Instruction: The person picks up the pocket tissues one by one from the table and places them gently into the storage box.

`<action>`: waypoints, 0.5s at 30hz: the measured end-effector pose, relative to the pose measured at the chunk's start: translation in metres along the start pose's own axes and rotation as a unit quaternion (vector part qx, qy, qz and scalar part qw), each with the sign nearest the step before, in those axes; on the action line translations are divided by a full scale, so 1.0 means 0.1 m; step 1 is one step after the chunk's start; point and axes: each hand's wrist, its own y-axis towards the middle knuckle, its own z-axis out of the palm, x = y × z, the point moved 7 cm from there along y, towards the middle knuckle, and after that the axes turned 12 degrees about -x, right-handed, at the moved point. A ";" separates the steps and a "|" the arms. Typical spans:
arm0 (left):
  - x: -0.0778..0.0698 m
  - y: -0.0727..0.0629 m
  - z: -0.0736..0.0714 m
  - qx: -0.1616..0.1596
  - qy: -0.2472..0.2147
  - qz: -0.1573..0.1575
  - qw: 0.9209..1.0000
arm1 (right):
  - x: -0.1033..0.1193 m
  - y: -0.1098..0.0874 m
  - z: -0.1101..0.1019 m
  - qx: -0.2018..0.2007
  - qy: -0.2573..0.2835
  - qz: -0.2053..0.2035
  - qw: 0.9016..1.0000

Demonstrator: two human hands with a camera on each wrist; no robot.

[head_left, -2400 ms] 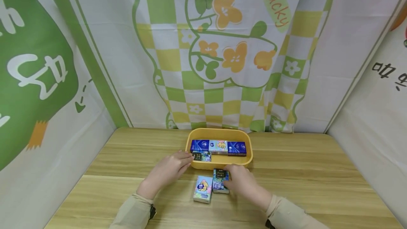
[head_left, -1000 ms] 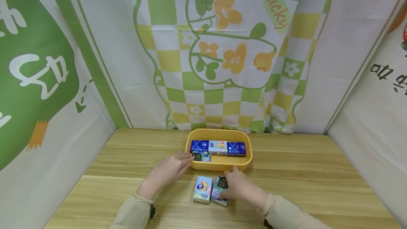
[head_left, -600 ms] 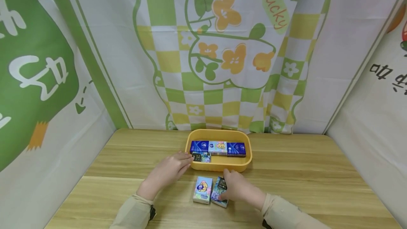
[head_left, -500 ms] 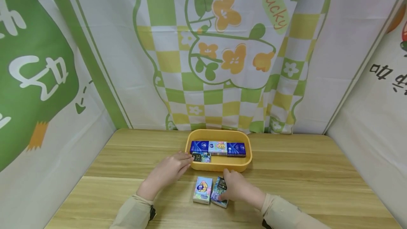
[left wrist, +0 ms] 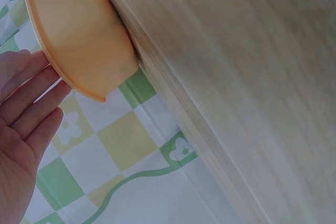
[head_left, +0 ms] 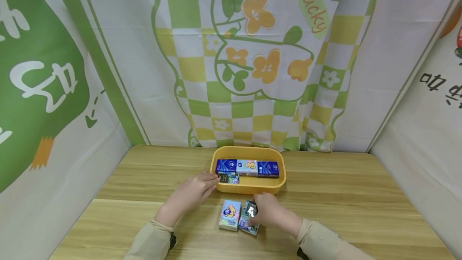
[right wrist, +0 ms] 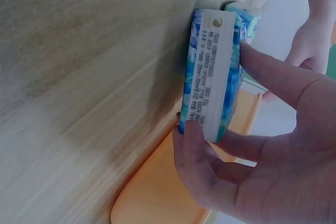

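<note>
My right hand (head_left: pixel 272 212) holds a blue floral tissue pack (head_left: pixel 246 218) with a dark label, thumb on one edge and fingers at the far end and side. In the right wrist view the pack's printed white side (right wrist: pixel 210 72) faces the camera. Left of it, a light-blue tissue pack (head_left: pixel 229 215) with a yellow cartoon figure lies on the table. My left hand (head_left: pixel 191 191) rests its extended fingers against the left end of the yellow tray (head_left: pixel 249 188); the left wrist view shows the fingertips (left wrist: pixel 63 87) at its rim.
Inside the tray, a back row has a blue pack (head_left: pixel 226 165), a cartoon pack (head_left: pixel 247 166) and another blue pack (head_left: pixel 268 169). A floral pack (head_left: pixel 228 177) lies at its front left. Behind the wooden table (head_left: pixel 343 204) hangs a checked curtain (head_left: pixel 252 109).
Since the earliest frame, my right hand has drawn the floral pack slightly back from the tray and turned it askew. Its label now catches a glare. My left hand has stayed in place.
</note>
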 end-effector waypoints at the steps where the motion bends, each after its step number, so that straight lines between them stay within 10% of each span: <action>1: 0.00 0.00 0.00 -0.001 0.000 0.000 1.000 | -0.01 0.00 0.00 0.001 -0.001 -0.002 1.000; 15: 0.02 0.00 0.02 0.000 -0.004 -0.003 1.000 | -0.03 0.01 -0.09 0.024 0.055 0.010 0.998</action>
